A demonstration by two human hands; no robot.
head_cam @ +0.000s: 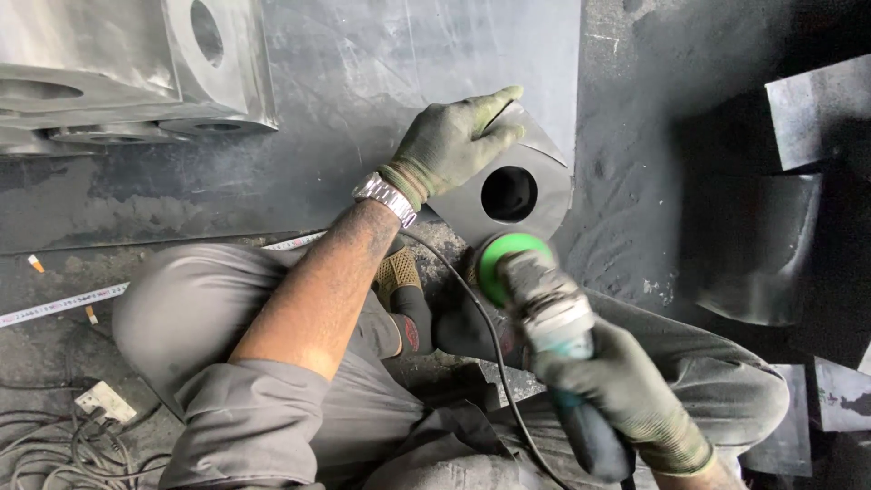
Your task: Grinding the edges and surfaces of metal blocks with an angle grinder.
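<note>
Left hand (454, 145) flat on holed grey plate (535, 195); right hand (617, 377) grips green-disc grinder (544, 299).

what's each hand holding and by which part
The right hand grips an angle grinder around its body, behind the green disc guard. The left hand presses on the upper edge of a flat metal piece with a round hole.

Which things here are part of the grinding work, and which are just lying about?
In use: left hand pressing the holed steel plate; right hand holding the angle grinder and its cable.
Lying about: tape measure, steel blocks, loose wires, metal offcuts.
</note>
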